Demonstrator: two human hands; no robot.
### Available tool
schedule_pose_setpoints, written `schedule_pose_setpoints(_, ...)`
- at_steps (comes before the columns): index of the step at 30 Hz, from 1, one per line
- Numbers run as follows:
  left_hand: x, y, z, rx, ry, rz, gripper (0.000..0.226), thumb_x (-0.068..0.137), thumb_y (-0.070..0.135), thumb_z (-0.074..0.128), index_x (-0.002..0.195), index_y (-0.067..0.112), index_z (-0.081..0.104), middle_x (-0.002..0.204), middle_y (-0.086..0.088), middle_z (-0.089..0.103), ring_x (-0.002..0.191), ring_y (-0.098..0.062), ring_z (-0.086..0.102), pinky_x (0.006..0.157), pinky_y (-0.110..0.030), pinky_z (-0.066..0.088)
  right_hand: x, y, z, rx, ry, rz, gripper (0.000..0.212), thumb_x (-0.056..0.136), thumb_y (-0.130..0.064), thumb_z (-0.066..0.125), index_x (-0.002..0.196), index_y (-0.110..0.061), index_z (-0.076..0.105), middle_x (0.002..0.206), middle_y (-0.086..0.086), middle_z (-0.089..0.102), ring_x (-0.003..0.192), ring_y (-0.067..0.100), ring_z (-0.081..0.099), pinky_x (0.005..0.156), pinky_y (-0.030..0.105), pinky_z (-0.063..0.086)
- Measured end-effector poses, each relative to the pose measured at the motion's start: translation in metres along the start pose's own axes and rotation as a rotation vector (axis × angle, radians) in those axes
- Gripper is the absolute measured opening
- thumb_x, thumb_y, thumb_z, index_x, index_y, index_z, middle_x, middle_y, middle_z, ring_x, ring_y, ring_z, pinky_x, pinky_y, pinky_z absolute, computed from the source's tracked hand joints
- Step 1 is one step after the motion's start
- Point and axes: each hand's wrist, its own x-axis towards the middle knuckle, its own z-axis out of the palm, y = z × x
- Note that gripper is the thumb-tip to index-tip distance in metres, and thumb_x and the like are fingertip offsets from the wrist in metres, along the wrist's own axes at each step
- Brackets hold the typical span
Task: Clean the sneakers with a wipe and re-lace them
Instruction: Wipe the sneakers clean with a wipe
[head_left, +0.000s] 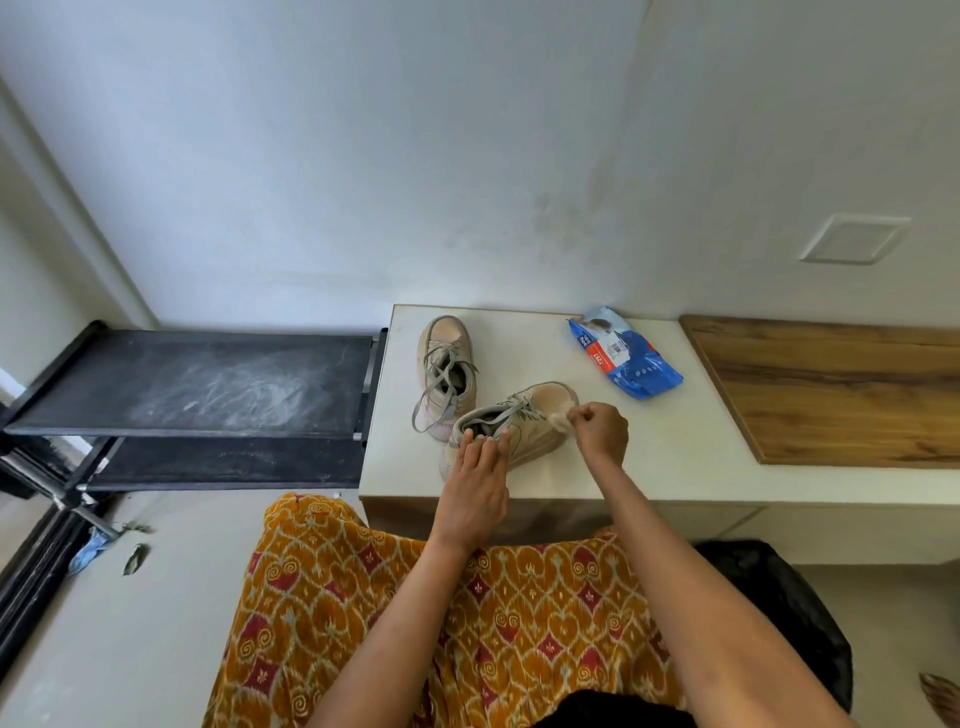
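Item, centre frame: beige lace-up sneaker lying on white tabletop; left hand pressing flat-fingered on its collar, steadying it while right hand is pinching a crumpled wipe against the toe

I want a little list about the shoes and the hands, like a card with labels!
near shoe: near sneaker, laces still in
far shoe: far sneaker, laces loose
left hand: left hand rests on the near sneaker's heel end
right hand: right hand pinches a crumpled wipe by the toe
wipes: blue wipe pack beside the shoes
surface: white table
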Motion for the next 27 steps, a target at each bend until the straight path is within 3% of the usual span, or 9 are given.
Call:
schedule_pose_setpoints(4,0.001,0.000,0.000,-0.034,0.028,0.001,0.067,0.078,0.022,0.041,0.139,-0.001,0.027,0.111,-0.011,0.044,0.105,-0.027,0.042,0.111,-0.045,0.022,-0.014,-0.004,0.022,-0.071,-0.093,-0.045,0.018,0.093,-0.015,0.056,0.100,-0.005,0.069,0.104,0.010,0.071,0.097,0.023,0.066,0.074,0.025,0.045)
schedule_pose_setpoints(10,0.000,-0.004,0.003,-0.009,0.019,0.021,0.064,0.079,0.022,0.032,0.139,-0.002,0.029,0.112,-0.012,0.045,0.105,-0.027,0.043,0.111,-0.046,0.022,-0.040,0.009,0.018,0.078,-0.175,-0.142,0.018,0.093,-0.016,0.056,0.105,-0.009,0.067,0.104,0.005,0.069,0.091,0.012,0.061,0.074,0.018,0.043)
schedule_pose_setpoints(13,-0.001,-0.005,0.001,0.011,-0.020,0.024,0.066,0.079,0.023,0.041,0.140,-0.002,0.031,0.114,-0.012,0.050,0.107,-0.028,0.043,0.112,-0.046,0.020,-0.028,0.004,0.010,0.157,-0.029,-0.086,0.018,0.094,-0.018,0.055,0.104,-0.007,0.065,0.104,0.008,0.068,0.095,0.018,0.062,0.070,0.019,0.041)
schedule_pose_setpoints(15,0.000,-0.004,-0.001,0.025,-0.047,0.024,0.066,0.079,0.024,0.041,0.140,-0.002,0.032,0.115,-0.013,0.051,0.109,-0.029,0.042,0.112,-0.046,0.020,-0.024,-0.010,0.015,0.180,-0.021,-0.061,0.023,0.096,-0.019,0.052,0.111,-0.007,0.065,0.109,0.009,0.068,0.100,0.023,0.063,0.072,0.022,0.044)
schedule_pose_setpoints(17,0.000,-0.002,-0.004,0.015,-0.060,0.022,0.066,0.079,0.024,0.035,0.139,-0.002,0.030,0.114,-0.014,0.051,0.109,-0.029,0.042,0.112,-0.045,0.021,-0.027,-0.020,0.027,0.130,-0.096,-0.115,0.025,0.096,-0.021,0.052,0.113,-0.008,0.065,0.109,0.008,0.069,0.096,0.020,0.063,0.071,0.020,0.043)
schedule_pose_setpoints(21,-0.001,-0.004,-0.002,0.006,-0.063,0.031,0.066,0.079,0.025,0.030,0.139,-0.004,0.029,0.114,-0.015,0.048,0.110,-0.030,0.043,0.114,-0.045,0.018,-0.048,-0.016,0.035,0.160,-0.051,-0.182,0.019,0.094,-0.021,0.055,0.104,-0.011,0.068,0.098,0.002,0.070,0.086,0.013,0.063,0.064,0.012,0.040)
schedule_pose_setpoints(27,-0.001,-0.003,-0.002,0.007,-0.092,0.039,0.065,0.080,0.024,0.031,0.138,-0.006,0.036,0.119,-0.016,0.052,0.113,-0.030,0.041,0.113,-0.048,0.023,-0.060,0.010,0.019,0.048,-0.186,-0.352,0.015,0.089,-0.027,0.063,0.101,-0.020,0.070,0.092,-0.010,0.066,0.085,0.005,0.059,0.071,0.018,0.045)
